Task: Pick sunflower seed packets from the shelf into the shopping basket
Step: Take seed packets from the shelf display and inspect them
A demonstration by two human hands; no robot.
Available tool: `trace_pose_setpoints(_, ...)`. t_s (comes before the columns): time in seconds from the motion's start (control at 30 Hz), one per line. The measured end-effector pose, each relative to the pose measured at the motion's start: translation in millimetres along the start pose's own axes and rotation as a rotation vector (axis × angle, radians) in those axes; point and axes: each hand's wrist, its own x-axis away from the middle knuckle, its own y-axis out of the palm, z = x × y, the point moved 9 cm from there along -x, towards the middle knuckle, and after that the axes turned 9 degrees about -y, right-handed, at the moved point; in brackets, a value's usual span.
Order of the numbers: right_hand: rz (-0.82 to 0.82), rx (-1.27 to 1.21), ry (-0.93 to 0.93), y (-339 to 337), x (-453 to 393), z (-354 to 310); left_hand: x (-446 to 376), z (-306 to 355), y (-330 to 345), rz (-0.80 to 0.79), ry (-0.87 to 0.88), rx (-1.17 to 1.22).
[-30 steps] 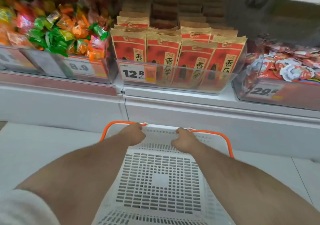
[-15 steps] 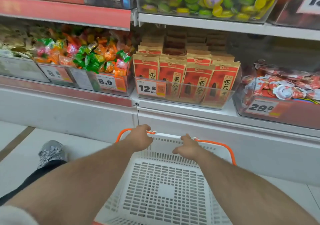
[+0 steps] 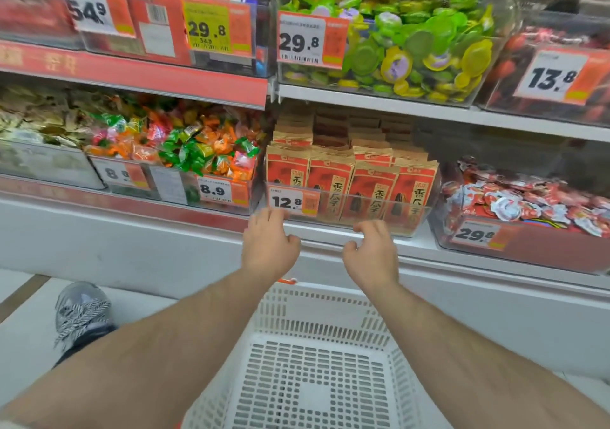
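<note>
The shelf (image 3: 346, 242) is packed tight, and that is my trouble. The white shopping basket (image 3: 317, 372) sits low beneath my arms, well under the shelf's front edge, with nothing in it, so a packet let go too early could strike the rim and land on the floor. The sunflower seed packets (image 3: 351, 186) stand upright in crowded rows behind a clear plastic lip at that front edge; pulling one may drag its neighbours over the lip. My left hand (image 3: 269, 247) hovers just below the 12.8 price tag (image 3: 292, 201), fingers loosely curled, holding nothing. My right hand (image 3: 371, 253) is likewise empty, fingers half bent. Either could knock the tag off.
</note>
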Motion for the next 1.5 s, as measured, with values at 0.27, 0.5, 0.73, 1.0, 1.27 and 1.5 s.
trace_pose_setpoints(0.27,0.155,0.244,-0.083,-64.3,-45.3,-0.3,-26.9,52.5,-14.8,0.123,0.237,-0.349)
trace_pose_setpoints(0.5,-0.138,0.375,0.084,-62.7,-60.3,36.0,-42.0,63.6,-10.4,0.025,0.217,-0.475)
trace_pose_setpoints(0.73,-0.103,0.383,0.006,-75.6,-74.6,24.7,-60.9,68.2,-16.0,0.025,0.119,-0.560)
trace_pose_setpoints(1.0,-0.064,0.301,0.075,-79.4,-71.0,23.1,-66.5,111.8,-78.4,0.151,0.339,-0.396)
trace_pose_setpoints(1.27,-0.052,0.261,0.125,-78.7,-66.2,25.4,-67.5,74.6,-13.4,-0.060,0.251,-0.545)
trace_pose_setpoints(1.5,0.020,0.233,0.097,-83.2,-70.6,24.2,-76.6,88.9,-25.6,0.076,0.242,-0.539)
